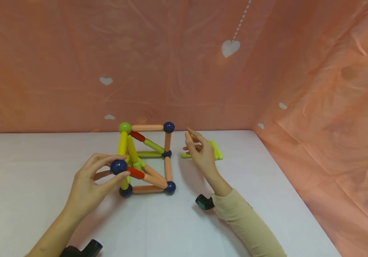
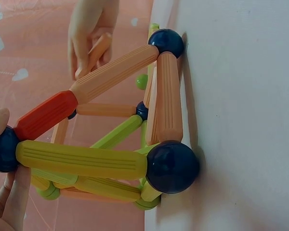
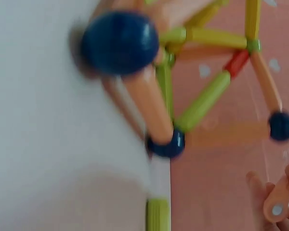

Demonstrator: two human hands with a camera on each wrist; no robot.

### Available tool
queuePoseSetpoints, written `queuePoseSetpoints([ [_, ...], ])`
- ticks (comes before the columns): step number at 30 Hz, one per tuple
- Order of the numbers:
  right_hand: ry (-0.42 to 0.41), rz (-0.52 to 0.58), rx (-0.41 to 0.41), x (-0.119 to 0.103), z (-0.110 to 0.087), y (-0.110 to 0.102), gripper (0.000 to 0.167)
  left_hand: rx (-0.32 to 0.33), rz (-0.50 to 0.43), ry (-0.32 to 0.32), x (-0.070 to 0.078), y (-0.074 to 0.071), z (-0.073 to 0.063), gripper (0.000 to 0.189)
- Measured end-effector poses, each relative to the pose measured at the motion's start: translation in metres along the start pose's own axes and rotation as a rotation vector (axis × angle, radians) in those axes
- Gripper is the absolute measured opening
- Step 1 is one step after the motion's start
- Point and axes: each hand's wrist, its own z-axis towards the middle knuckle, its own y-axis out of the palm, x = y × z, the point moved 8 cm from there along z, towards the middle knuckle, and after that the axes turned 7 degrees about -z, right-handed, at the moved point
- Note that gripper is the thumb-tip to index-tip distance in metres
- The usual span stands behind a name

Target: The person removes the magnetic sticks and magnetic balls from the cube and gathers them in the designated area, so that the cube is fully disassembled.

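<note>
A frame of magnetic sticks and balls stands on the white table in the head view. My left hand (image 1: pixel 87 185) pinches the dark blue ball (image 1: pixel 118 167) at its raised near-left corner between thumb and fingers. From that ball a red stick (image 1: pixel 136 173) joined to a peach one slopes to the near-right blue ball (image 1: pixel 170 187), and a yellow stick (image 2: pixel 82 159) runs down to the base. My right hand (image 1: pixel 204 157), raised right of the frame, pinches a loose peach stick (image 3: pixel 279 199), its round silvery end showing. The upper far corners carry a green ball (image 1: pixel 125 127) and a blue ball (image 1: pixel 169 127).
Several yellow-green sticks (image 1: pixel 217 150) lie on the table (image 1: pixel 267 214) behind my right hand. Black wrist devices show by the right sleeve (image 1: pixel 204 202) and below my left wrist. A pink cloth (image 1: pixel 184 64) with white hearts hangs behind and along the right.
</note>
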Motion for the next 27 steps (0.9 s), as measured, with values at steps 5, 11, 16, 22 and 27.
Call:
queuePoseSetpoints([
  [5, 0.068, -0.002, 0.057, 0.017, 0.006, -0.023, 0.037, 0.009, 0.004, 0.002, 0.000, -0.005, 0.000, 0.040],
  [11, 0.219, -0.044, 0.098, 0.039, 0.008, -0.043, 0.040, 0.007, 0.019, -0.013, -0.001, -0.008, -0.003, 0.040],
  [16, 0.272, -0.159, 0.067, 0.051, 0.010, -0.054, 0.045, 0.014, 0.025, -0.010, -0.001, -0.010, -0.003, 0.039],
  [22, 0.329, -0.233, 0.056, 0.068, 0.009, -0.068, 0.044, 0.019, 0.008, 0.004, -0.001, -0.010, -0.003, 0.040],
  [27, 0.378, -0.244, 0.075, 0.084, 0.009, -0.078, 0.038, 0.025, 0.005, 0.005, -0.002, -0.010, -0.004, 0.040],
])
